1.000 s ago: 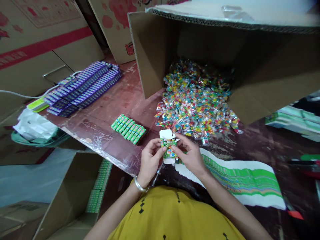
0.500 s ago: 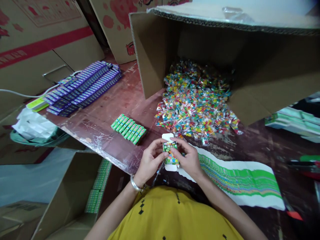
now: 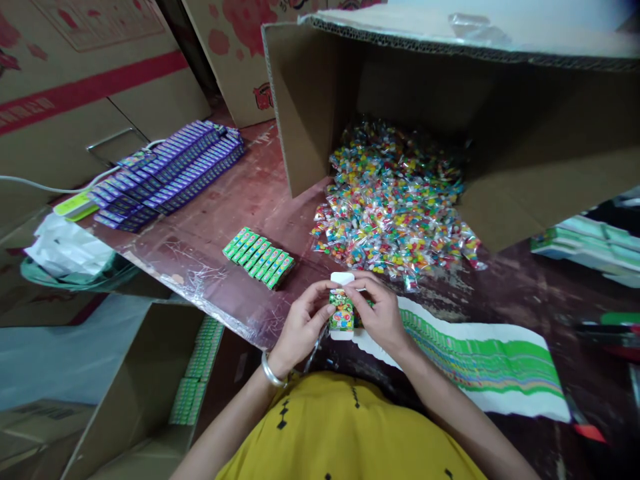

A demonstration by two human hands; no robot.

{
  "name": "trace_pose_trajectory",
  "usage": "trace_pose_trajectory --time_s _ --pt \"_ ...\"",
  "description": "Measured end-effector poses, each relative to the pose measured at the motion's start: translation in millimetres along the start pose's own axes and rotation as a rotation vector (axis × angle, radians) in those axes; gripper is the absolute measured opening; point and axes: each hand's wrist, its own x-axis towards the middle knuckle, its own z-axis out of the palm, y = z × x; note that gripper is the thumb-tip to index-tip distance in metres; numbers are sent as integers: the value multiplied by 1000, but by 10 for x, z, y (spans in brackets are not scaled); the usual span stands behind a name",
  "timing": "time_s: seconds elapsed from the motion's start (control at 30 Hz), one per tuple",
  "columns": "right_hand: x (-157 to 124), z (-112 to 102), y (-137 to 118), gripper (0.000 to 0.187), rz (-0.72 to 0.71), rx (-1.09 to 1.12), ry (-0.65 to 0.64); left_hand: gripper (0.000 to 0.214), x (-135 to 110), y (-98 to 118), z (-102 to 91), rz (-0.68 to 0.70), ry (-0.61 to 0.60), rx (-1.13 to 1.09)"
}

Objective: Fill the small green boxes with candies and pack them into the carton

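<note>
A small green printed candy box (image 3: 342, 313) with white end flaps is held upright in front of my body. My left hand (image 3: 304, 321) pinches its left edge between thumb and fingers. At the top flap, my right hand (image 3: 376, 311) has its thumb and fingers closed on the box's upper right side. To the right lies a long overlapping row of flat green cartons (image 3: 480, 357). Small clear bags of colourful candies (image 3: 390, 207) are heaped beyond my hands. A short row of green filled boxes (image 3: 257, 257) stands to the left.
A large cardboard box (image 3: 545, 133) lies open on its side around the candy heap. Purple boxes (image 3: 170, 177) are stacked at the left of the red table (image 3: 210, 230). Below the table edge, an open carton (image 3: 125, 393) contains green boxes. Red-handled tools lie at far right.
The candy box has turned in my fingers to show another printed face. My right thumb and fingers have shifted up towards its top flap.
</note>
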Motion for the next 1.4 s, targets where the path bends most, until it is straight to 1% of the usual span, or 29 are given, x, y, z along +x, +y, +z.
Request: trace_pose_trajectory --time_s 0.07,0.13,0.2,0.27,0.33,0.5,0.7,0.77,0.87,0.97,1.03,1.1,1.17,1.2,1.27,1.3,1.33,1.37,1.4 --pt "-6 33 -1 6 38 96 28 28 3 -23 14 13 56 -8" --pt "-5 50 -15 13 76 178 45 28 -2 -48 24 12 110 -34" --pt "9 43 -39 12 65 184 10 30 -15 -66 31 4 137 -58" --pt "36 23 -60 6 35 152 -48 31 -30 -73 36 -6 135 -64" --pt "68 5 -67 12 53 154 -86 31 -42 -72 37 -6 128 -40" --pt "148 -33 -26 17 277 194 -133 27 -47 -58 22 40 145 65" --pt "261 -128 15 21 350 206 -220 31 -46 -22 31 29 72 88" --pt "273 -146 4 21 333 191 -232 35 -45 -15 32 23 69 90" --pt "244 -156 -30 19 211 138 -226 41 -43 -21 14 22 82 112" --pt "178 -142 -44 12 123 82 -268 35 -38 -44 -7 14 91 104" --pt "132 -124 -36 6 111 48 -302 28 -33 -60 -5 2 90 77" --pt "106 -120 -22 4 105 28 -318 25 -25 -69 9 -15 90 52" --pt "116 -163 -2 8 123 34 -360 25 -9 -70 15 -29 106 17" --pt "137 -209 16 14 144 45 -373 26 3 -69 6 -34 129 -7" --pt "210 -345 82 29 195 48 -328 26 36 -68 -45 -36 218 -52" --pt "256 -425 131 32 217 21 -248 26 54 -69 -86 -35 274 -72" --pt "303 -504 187 27 228 -36 -134 26 71 -71 -133 -37 327 -90" --pt "346 -573 247 22 221 -138 -46 26 86 -74 -183 -44 369 -112" --pt "384 -625 306 17 199 -269 -33 27 98 -78 -229 -57 399 -141"
